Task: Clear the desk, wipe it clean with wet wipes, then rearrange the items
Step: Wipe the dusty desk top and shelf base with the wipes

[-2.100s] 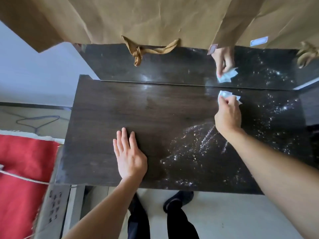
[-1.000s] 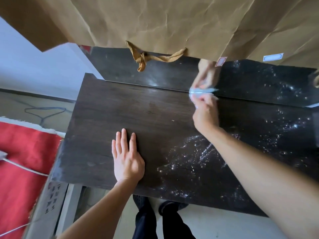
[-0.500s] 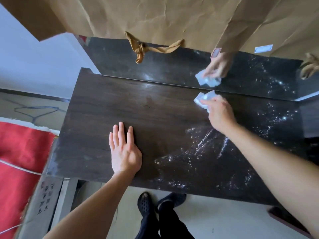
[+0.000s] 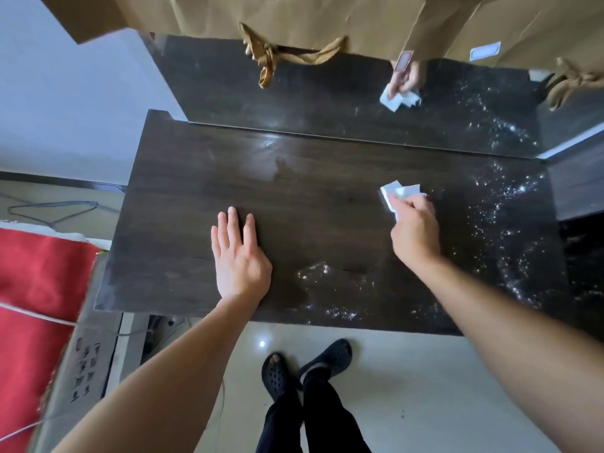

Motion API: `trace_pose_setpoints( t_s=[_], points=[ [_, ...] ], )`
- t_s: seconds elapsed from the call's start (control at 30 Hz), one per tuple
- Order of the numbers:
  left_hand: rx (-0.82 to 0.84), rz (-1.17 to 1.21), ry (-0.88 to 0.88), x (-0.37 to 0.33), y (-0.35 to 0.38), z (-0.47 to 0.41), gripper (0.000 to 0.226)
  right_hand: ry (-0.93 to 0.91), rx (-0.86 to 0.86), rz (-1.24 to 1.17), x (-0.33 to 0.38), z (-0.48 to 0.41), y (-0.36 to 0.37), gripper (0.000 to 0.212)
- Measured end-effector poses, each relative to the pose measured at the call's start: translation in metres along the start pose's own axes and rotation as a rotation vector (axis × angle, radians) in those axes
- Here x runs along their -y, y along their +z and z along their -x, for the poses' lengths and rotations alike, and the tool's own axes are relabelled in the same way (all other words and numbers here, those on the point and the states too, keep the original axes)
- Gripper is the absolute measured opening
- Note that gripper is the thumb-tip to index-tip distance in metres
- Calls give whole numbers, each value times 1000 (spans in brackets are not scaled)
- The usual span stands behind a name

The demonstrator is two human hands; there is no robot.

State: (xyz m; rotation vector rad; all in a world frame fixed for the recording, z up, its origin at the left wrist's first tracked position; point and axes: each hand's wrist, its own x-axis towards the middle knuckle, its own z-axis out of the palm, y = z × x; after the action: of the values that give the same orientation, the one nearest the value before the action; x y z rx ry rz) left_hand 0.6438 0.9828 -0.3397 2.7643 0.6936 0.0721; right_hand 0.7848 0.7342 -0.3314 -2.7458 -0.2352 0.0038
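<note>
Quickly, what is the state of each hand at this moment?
Left hand: open, flat on the desk, holding nothing.
Right hand: closed on the wet wipe.

A glossy dark panel (image 4: 310, 103) runs across the upper frame, mirroring what lies below it. Crumpled brown paper (image 4: 327, 18) hangs along the top edge. A pale wall (image 4: 65, 103) fills the upper left. Shiny cream floor tiles (image 4: 408, 371) spread across the bottom, catching a small glint of light. Red fabric (image 4: 36, 289) and a cardboard box (image 4: 85, 354) sit at lower left.
</note>
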Motion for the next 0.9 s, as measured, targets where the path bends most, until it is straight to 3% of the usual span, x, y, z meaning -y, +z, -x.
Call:
trace_pose_setpoints(
  t_s=[0.07, 0.2, 0.27, 0.37, 0.43, 0.6, 0.67, 0.8, 0.9],
  points=[
    [35, 1, 58, 9, -3, 5, 59, -53, -1, -83, 34, 36, 12, 55],
    [70, -60, 164, 47, -15, 32, 57, -447, 335, -187, 72, 120, 20, 56],
    [44, -69, 126, 65, -23, 45, 54, -374, 335, -173, 55, 94, 13, 51],
    [12, -89, 111, 78, -26, 53, 51, -90, 76, -64, 14, 36, 6, 52],
    [-1, -92, 121, 80, -23, 53, 52, 17, 21, -25, 24, 30, 8, 54],
    [-13, -98, 125, 81, -23, 54, 51, -387, 229, -196, 119, 111, 42, 53],
    [-6, -97, 123, 82, -23, 53, 52, -385, 280, -179, 138, 121, 46, 52],
    [-3, -102, 133, 83, -22, 53, 52, -205, 276, -96, 160, 116, 45, 53],
    [0, -96, 131, 83, -23, 54, 53, -286, 339, -61, 136, 145, 32, 58]
  ],
)
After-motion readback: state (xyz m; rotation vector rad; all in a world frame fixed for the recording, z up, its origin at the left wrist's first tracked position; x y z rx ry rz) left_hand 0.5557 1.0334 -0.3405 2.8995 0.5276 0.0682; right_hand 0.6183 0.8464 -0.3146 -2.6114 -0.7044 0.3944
